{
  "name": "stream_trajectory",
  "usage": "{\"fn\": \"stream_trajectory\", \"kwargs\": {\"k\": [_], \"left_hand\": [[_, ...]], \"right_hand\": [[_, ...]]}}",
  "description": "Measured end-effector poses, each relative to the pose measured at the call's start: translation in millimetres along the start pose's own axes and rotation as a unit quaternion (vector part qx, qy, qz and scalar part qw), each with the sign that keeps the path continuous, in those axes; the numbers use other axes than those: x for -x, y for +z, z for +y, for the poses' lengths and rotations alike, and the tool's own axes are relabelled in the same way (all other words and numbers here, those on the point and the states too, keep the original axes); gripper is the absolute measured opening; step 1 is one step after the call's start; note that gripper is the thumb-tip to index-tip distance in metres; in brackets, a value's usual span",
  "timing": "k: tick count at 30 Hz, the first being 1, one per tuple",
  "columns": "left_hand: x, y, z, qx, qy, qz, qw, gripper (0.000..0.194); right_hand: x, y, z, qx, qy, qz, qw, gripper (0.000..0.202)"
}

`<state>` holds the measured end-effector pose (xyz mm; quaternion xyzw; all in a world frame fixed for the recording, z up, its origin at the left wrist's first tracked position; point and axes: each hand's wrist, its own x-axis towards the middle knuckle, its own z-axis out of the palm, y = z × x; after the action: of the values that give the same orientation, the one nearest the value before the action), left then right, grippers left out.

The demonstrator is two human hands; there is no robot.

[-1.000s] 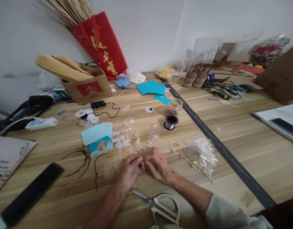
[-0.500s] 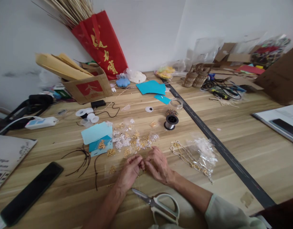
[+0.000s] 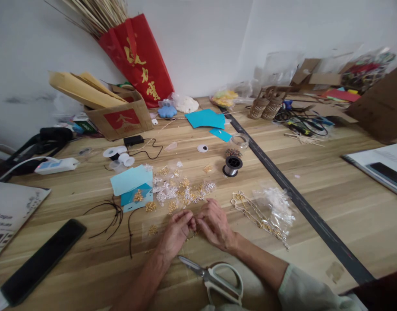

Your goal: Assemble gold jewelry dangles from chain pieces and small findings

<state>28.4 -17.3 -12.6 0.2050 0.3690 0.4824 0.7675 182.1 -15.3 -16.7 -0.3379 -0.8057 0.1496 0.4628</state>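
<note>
My left hand (image 3: 178, 230) and my right hand (image 3: 215, 224) meet fingertip to fingertip over the wooden table. Each is closed in a pinch on something too small to make out. A thin gold chain (image 3: 191, 236) shows just below the fingers. Beyond the hands lie small bags of silver beads (image 3: 166, 192) and gold beads (image 3: 150, 207). Scissors with pale handles (image 3: 224, 283) rest near the table's front edge, below my right hand. Gold and silver chains (image 3: 256, 218) lie to the right, beside clear plastic bags (image 3: 276, 207).
A black spool of wire (image 3: 232, 166) stands beyond the hands. Blue cards (image 3: 132, 181) and dark cords (image 3: 112, 216) are at the left, with a black phone (image 3: 43, 263) nearer. A cardboard box (image 3: 121, 119) and a red bag (image 3: 140, 60) stand at the back.
</note>
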Motion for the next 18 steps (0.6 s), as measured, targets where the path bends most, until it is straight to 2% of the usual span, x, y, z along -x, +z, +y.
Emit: {"fn": "stream_trajectory", "kwargs": {"k": [18], "left_hand": [[0.8, 1.9, 1.9, -0.014, -0.005, 0.004, 1.000, 0.021]], "right_hand": [[-0.8, -0.8, -1.5, 0.004, 0.000, 0.006, 1.000, 0.011]]}}
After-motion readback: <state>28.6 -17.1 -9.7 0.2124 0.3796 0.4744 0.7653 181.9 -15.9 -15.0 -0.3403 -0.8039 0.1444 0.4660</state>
